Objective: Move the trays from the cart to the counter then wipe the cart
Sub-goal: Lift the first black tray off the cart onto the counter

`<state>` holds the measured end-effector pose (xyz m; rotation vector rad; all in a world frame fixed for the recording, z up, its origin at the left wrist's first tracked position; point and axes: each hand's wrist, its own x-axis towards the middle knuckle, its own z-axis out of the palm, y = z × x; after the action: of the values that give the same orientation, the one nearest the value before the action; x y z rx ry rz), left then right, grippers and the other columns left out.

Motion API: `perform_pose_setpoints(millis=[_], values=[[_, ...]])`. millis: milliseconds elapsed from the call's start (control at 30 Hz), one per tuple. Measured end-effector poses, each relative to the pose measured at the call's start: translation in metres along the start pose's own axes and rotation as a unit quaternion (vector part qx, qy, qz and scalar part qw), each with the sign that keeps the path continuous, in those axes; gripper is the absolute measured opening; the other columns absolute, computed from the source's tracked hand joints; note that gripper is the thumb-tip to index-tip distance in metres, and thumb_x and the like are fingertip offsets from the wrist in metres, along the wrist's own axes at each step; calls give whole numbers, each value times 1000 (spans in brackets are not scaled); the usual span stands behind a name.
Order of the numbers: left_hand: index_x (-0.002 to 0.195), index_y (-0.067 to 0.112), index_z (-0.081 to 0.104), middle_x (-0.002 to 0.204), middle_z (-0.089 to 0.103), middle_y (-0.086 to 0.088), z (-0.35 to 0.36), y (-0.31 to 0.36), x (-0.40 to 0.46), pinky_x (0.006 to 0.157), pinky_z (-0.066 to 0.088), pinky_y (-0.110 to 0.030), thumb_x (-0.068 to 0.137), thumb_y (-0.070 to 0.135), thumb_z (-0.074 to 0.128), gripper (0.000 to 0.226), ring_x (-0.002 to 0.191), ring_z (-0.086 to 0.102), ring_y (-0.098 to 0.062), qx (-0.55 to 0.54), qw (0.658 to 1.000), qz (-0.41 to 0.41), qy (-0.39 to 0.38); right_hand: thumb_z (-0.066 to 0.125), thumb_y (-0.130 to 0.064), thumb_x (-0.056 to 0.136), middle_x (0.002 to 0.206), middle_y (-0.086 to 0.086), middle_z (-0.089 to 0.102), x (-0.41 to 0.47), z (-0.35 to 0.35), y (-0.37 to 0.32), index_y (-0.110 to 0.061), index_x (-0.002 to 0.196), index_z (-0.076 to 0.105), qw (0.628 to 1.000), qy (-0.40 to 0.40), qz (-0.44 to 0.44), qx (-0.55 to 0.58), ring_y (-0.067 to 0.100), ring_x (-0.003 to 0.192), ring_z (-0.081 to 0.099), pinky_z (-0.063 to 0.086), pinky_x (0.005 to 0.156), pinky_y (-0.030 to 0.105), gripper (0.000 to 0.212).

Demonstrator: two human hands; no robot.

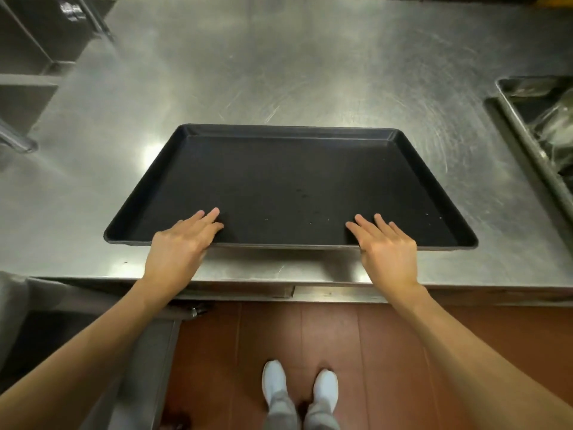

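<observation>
1. Your left hand (178, 243) and right hand (386, 246) are resting straight, relaxed fingers over the black tray's (288, 187) near rim, gripping nothing.
2. The tray is lying flat on the steel counter (279, 63), long axis running left to right.
3. You are risking a scrape (pushing unevenly could skew it toward the metal pan (533, 131)).

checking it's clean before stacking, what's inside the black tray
The black tray holds nothing but a few pale specks near its front. The left hand and right hand cover parts of its front rim.
</observation>
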<state>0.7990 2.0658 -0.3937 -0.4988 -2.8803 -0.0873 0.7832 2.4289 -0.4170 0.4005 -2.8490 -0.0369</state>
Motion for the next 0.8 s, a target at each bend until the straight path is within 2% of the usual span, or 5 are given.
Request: perform_pose_setpoints(millis=[167,300,367,500,800], values=[[133,13,60,134,62,-12,34,0,6,93,54,-53,67,-1,83,71,120,61,-35,47,997,20,-61,81,8,68,126,12,69,1,26,6,-11,121,70,998,-57,-4,-9,42,115,64,55,93,52,57],[134,9,58,134,61,-15,57,-8,7,93,51,-53,66,6,86,74,120,60,-38,64,992,49,-97,87,-16,70,133,15,64,-2,48,12,-9,129,64,991,-130,-33,-20,44,121,59,52,97,55,64],[135,9,56,135,60,-15,70,-12,6,92,51,-53,74,20,81,67,121,59,-39,65,991,59,-101,71,-33,82,136,17,61,-4,56,14,-8,132,61,989,-141,-51,-18,45,125,56,50,100,57,57],[140,11,48,143,51,-14,89,-19,2,100,46,-53,96,55,25,66,130,50,-35,46,989,55,-133,41,-39,90,144,19,54,-9,68,11,-8,138,56,988,-141,-57,5,46,133,48,42,107,59,59],[138,10,53,144,52,-16,95,-12,2,104,44,-53,91,53,40,65,132,49,-37,32,991,29,-127,23,-56,98,157,9,39,-14,76,15,-19,150,40,984,-168,-53,0,36,147,31,28,119,51,67]])
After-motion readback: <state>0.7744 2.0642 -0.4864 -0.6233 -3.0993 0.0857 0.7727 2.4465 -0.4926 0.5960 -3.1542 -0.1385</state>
